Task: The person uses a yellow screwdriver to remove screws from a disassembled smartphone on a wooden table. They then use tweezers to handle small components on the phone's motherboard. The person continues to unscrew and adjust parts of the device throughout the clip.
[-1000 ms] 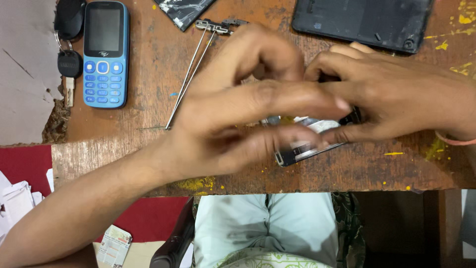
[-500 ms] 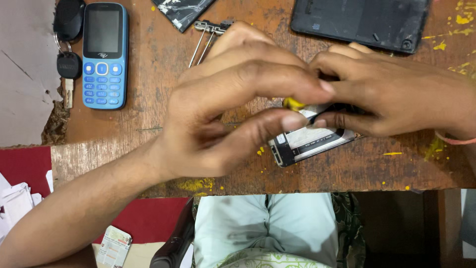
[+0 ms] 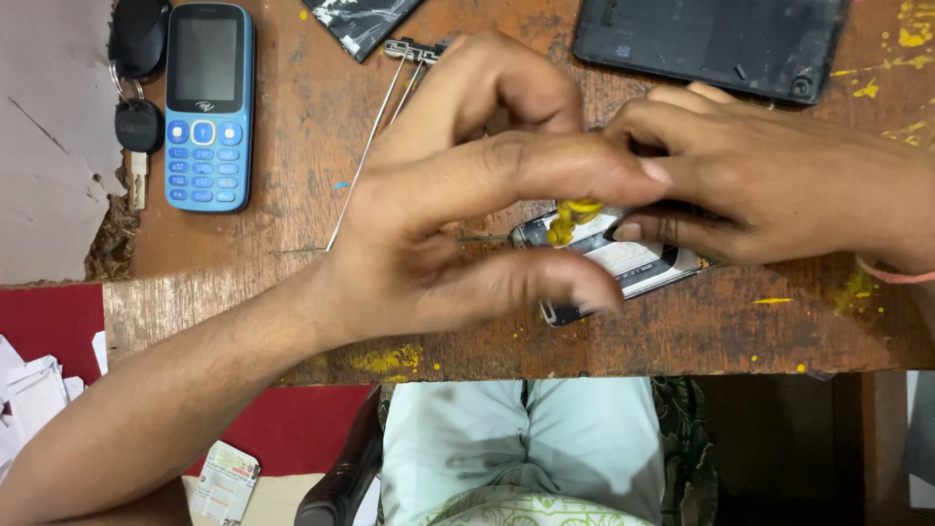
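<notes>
An opened phone (image 3: pixel 638 268) with its back off lies on the worn wooden table (image 3: pixel 292 292), near the front edge. My right hand (image 3: pixel 769 180) comes in from the right and pins the phone, its thumb on the phone's body. My left hand (image 3: pixel 458 229) reaches over from the lower left, with its thumb on the phone's near corner. A crumpled yellow strip (image 3: pixel 568 219) hangs under my left forefinger, just above the phone's top end. Most of the phone is hidden by both hands.
A blue keypad phone (image 3: pixel 207 102) and a black car key (image 3: pixel 136 122) lie at the far left. A dark tablet (image 3: pixel 711 44) sits at the back right, and a cracked black panel (image 3: pixel 360 19) at the back middle. Thin metal tweezers (image 3: pixel 375 136) lie behind my left hand.
My left hand has lifted and spread its fingers. The yellow strip, first hidden, now shows bunched up at the phone's top end. The right hand has stayed put.
</notes>
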